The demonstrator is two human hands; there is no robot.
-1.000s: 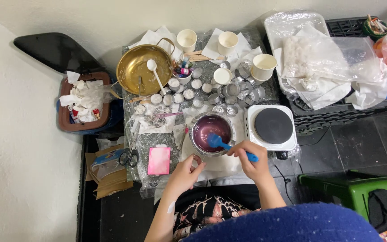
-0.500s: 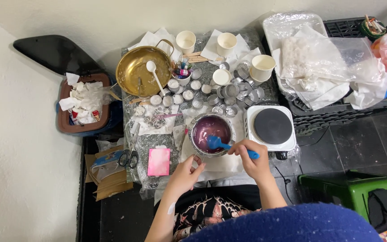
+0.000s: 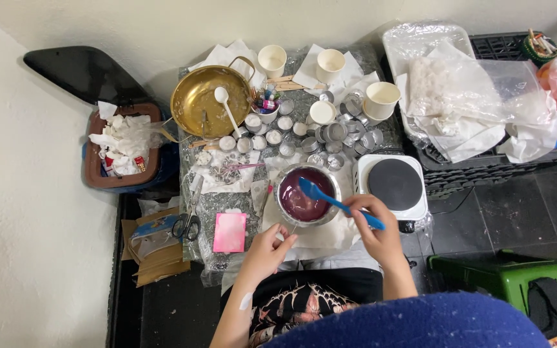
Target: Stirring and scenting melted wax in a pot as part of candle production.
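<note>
Steel bowl point(image 3: 307, 195) of purple liquid sits at the surface's near edge, beside the hotplate point(image 3: 394, 185) | your right hand point(image 3: 376, 230) grips the blue spatula point(image 3: 338, 203), blade dipped in for stirring | left hand point(image 3: 267, 248) apparently pinches the rim, steadying it.

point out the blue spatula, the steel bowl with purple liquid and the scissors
blue spatula point(image 3: 330, 201), head view, on the handle just past the bowl's rim
steel bowl point(image 3: 283, 182), head view, on its upper left rim
scissors point(image 3: 189, 225), head view, on the dark handles

Left hand point(image 3: 267, 248) loosely curled, right hand point(image 3: 374, 225) fisted, forearms parallel.
</note>
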